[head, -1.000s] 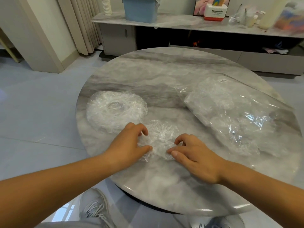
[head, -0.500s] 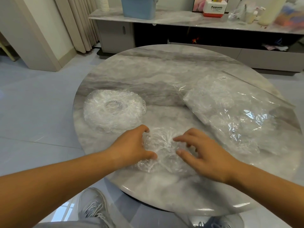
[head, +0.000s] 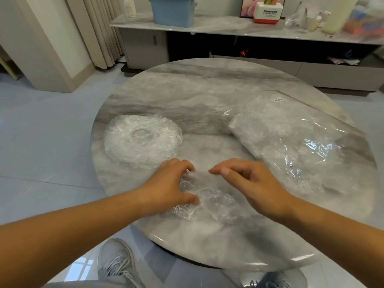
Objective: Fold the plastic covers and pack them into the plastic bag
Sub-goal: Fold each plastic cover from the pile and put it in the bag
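Note:
One clear crinkled plastic cover lies spread near the front edge of the round marble table. My left hand pinches its left edge between thumb and fingers. My right hand hovers over its right side, with thumb and fingertips pinched at the cover's far edge, which is slightly lifted. A round stack of unfolded covers sits to the left, just beyond my left hand. The large clear plastic bag, with folded covers inside, lies on the right side of the table.
A low marble-topped cabinet stands behind the table with a blue bin, a white box and bottles on it. Curtains hang at the back left. My shoes show below the table's front edge.
The cover has been drawn toward the front edge and spread wider. My right hand has lifted off the table and now pinches at the cover's far edge; my left hand stays on the left edge.

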`<state>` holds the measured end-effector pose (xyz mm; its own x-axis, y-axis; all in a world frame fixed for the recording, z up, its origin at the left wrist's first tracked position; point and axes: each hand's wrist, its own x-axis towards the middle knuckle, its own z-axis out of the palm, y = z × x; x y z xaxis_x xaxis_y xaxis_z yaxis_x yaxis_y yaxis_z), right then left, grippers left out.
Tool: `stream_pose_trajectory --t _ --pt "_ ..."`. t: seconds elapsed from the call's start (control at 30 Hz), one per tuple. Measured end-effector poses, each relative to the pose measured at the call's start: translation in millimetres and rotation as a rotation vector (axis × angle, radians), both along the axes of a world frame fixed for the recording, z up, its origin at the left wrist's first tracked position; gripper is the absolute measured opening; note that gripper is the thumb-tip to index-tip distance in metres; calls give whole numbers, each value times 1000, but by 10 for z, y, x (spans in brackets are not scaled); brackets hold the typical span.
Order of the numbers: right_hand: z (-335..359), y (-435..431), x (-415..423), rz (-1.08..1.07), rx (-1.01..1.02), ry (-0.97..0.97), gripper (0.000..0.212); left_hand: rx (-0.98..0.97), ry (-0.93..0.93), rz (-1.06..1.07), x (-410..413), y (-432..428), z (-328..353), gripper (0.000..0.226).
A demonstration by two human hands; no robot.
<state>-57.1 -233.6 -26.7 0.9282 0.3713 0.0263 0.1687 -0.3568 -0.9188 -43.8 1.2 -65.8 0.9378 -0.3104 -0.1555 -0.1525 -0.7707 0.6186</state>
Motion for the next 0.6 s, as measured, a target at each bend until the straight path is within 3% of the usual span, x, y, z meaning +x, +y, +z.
stream_pose_trajectory --t 0.13,0.3,0.43,0.6 --pt "-125 -21 -183 132 -106 -85 38 37 -8 -67 38 49 12 76" --pt "-233 -56 -311 317 -304 -276 29 83 160 -224 87 172 177 94" --pt "-339 -35 -349 454 -415 -439 23 148 213 -171 65 137 338 78" --pt "-344 -47 -347 525 -523 -510 26 261 215 -52 25 41 332 54"
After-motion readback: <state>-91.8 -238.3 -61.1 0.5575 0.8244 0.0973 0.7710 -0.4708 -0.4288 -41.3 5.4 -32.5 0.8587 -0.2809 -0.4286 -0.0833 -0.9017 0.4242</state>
